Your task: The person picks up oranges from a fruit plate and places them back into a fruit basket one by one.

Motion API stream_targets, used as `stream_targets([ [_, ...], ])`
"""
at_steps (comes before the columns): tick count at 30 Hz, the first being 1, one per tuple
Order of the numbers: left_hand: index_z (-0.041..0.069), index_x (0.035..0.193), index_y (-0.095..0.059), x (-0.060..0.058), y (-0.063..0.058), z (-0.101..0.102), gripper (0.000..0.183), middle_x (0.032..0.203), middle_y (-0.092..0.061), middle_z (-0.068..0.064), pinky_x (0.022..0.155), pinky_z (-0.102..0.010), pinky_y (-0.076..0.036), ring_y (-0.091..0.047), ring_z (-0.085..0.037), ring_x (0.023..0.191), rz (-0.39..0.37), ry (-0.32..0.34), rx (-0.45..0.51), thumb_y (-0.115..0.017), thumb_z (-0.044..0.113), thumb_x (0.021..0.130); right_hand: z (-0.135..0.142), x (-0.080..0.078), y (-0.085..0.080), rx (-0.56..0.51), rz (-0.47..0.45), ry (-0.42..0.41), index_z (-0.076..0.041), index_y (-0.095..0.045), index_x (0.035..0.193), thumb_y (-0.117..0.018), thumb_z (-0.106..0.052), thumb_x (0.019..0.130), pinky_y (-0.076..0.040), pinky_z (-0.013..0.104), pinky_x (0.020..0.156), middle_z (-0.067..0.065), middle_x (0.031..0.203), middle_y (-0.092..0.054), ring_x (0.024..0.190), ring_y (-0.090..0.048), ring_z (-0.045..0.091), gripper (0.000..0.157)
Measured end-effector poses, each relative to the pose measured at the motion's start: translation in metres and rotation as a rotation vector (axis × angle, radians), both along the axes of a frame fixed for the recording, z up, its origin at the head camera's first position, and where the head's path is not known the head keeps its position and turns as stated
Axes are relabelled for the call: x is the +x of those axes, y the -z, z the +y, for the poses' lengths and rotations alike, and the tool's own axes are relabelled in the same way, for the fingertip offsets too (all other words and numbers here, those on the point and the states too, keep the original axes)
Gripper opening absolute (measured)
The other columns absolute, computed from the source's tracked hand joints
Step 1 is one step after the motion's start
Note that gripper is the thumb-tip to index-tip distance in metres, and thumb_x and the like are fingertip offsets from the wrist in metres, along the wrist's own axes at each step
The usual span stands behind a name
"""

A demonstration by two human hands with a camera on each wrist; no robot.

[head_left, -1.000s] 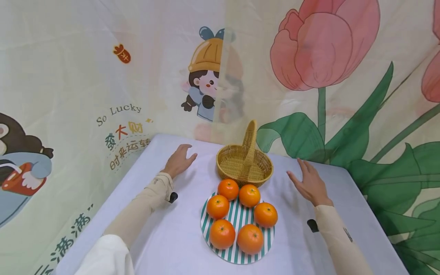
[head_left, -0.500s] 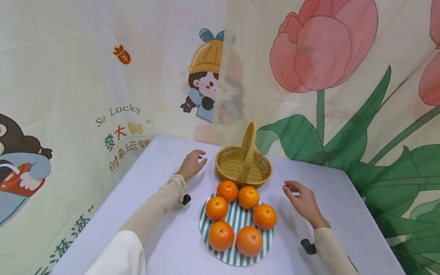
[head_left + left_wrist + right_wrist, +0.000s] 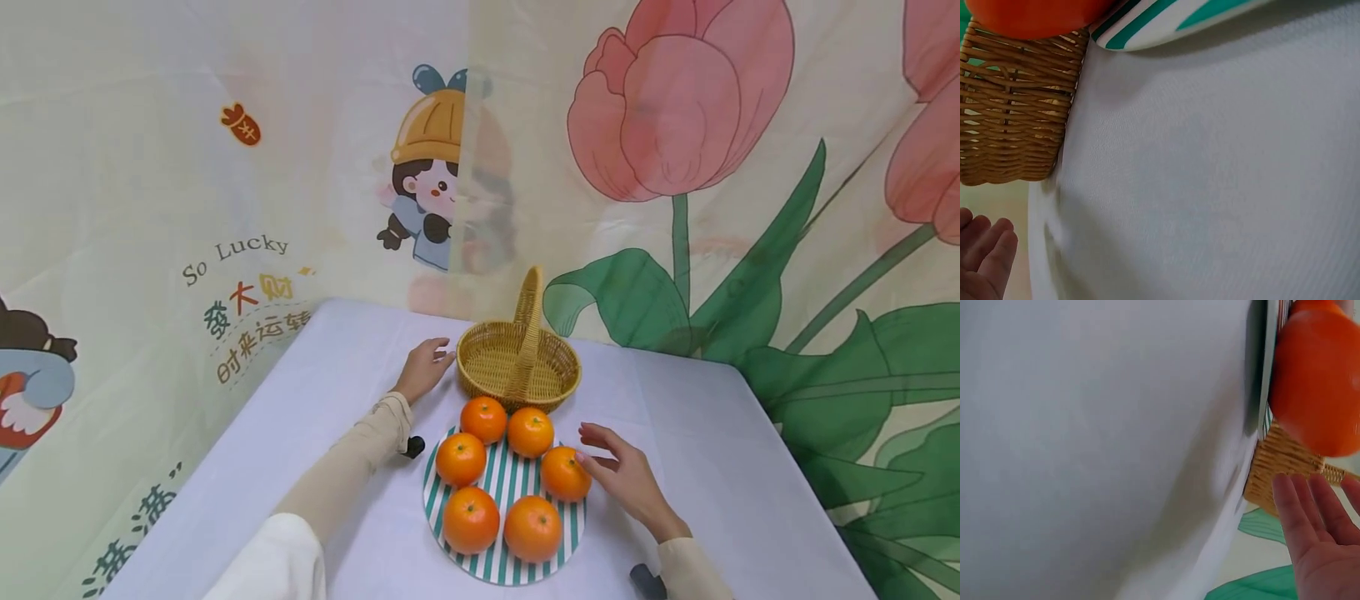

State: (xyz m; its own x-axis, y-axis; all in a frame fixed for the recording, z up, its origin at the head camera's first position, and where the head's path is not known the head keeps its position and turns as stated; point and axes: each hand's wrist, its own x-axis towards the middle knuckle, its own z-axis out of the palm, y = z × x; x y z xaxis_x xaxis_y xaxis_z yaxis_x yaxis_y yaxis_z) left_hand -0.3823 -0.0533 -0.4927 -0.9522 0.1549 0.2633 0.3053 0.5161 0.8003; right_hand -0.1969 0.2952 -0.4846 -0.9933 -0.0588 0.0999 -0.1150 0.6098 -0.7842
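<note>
Orange fruit [image 3: 563,475], 1 of 6, just beside the right fingers [image 3: 602,436]

By the head camera, the white tablecloth [image 3: 360,533] is viewed from above, forward and downward, far enough that the printed backdrop [image 3: 322,75] is included. By the left wrist camera, the cloth is seen from close, turned sideways, with the left hand [image 3: 988,265] at the lower left corner. The right wrist view is also turned sideways, near one orange [image 3: 1319,381]. The wicker basket [image 3: 491,362] and the striped plate [image 3: 495,477] are shared by all three views.
</note>
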Motion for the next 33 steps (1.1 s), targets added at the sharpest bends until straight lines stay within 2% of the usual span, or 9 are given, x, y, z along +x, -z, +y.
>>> stream_targets([
  [5, -0.005, 0.136, -0.052, 0.000, 0.003, 0.003, 0.047, 0.135, -0.054, -0.022, 0.099, -0.041, -0.049, -0.053, -0.034, 0.124, -0.011, 0.004, 0.037, -0.059, 0.023, 0.099, -0.012, 0.005, 0.001, -0.053, -0.033, -0.036, -0.018, -0.056, 0.136, -0.075, -0.045, 0.084, -0.053, 0.039, 0.094, 0.006, 0.134, -0.058, 0.119, -0.056, 0.023, 0.062],
  [8, -0.004, 0.137, -0.052, -0.001, 0.003, 0.003, 0.046, 0.136, -0.053, -0.022, 0.100, -0.041, -0.049, -0.052, -0.033, 0.125, -0.003, 0.005, 0.067, -0.059, 0.021, 0.099, -0.018, 0.005, -0.001, -0.040, -0.031, -0.059, -0.019, -0.055, 0.137, -0.075, -0.045, 0.084, -0.053, 0.038, 0.094, 0.005, 0.135, -0.058, 0.120, -0.055, 0.021, 0.062],
  [12, -0.002, 0.139, -0.051, 0.000, 0.004, 0.005, 0.044, 0.139, -0.052, -0.020, 0.102, -0.040, -0.047, -0.052, -0.031, 0.126, -0.010, 0.042, 0.096, -0.057, 0.019, 0.100, -0.023, 0.007, -0.001, -0.016, -0.048, -0.079, -0.017, -0.055, 0.138, -0.078, -0.044, 0.082, -0.053, 0.040, 0.094, 0.003, 0.135, -0.058, 0.121, -0.054, 0.020, 0.066],
  [21, 0.001, 0.141, -0.050, -0.001, 0.012, 0.010, 0.044, 0.141, -0.051, -0.018, 0.101, -0.037, -0.048, -0.054, -0.030, 0.125, -0.014, 0.060, 0.131, -0.056, 0.018, 0.101, -0.021, 0.007, 0.008, -0.002, -0.063, -0.107, -0.021, -0.053, 0.140, -0.085, -0.045, 0.073, -0.052, 0.042, 0.095, 0.000, 0.138, -0.056, 0.122, -0.053, 0.020, 0.078],
  [28, 0.003, 0.142, -0.049, -0.003, 0.013, 0.013, 0.045, 0.143, -0.049, -0.017, 0.101, -0.037, -0.047, -0.053, -0.030, 0.126, -0.022, 0.083, 0.137, -0.055, 0.023, 0.102, -0.018, 0.007, 0.011, 0.020, -0.062, -0.113, -0.017, -0.055, 0.139, -0.091, -0.040, 0.065, -0.051, 0.045, 0.095, -0.001, 0.135, -0.057, 0.120, -0.054, 0.020, 0.086],
  [33, 0.003, 0.142, -0.049, -0.004, 0.013, 0.014, 0.046, 0.143, -0.049, -0.017, 0.100, -0.038, -0.047, -0.053, -0.030, 0.126, -0.028, 0.089, 0.138, -0.055, 0.024, 0.101, -0.016, 0.007, 0.013, 0.038, -0.065, -0.104, -0.018, -0.056, 0.136, -0.093, -0.039, 0.062, -0.053, 0.041, 0.095, -0.007, 0.130, -0.059, 0.117, -0.056, 0.016, 0.086],
])
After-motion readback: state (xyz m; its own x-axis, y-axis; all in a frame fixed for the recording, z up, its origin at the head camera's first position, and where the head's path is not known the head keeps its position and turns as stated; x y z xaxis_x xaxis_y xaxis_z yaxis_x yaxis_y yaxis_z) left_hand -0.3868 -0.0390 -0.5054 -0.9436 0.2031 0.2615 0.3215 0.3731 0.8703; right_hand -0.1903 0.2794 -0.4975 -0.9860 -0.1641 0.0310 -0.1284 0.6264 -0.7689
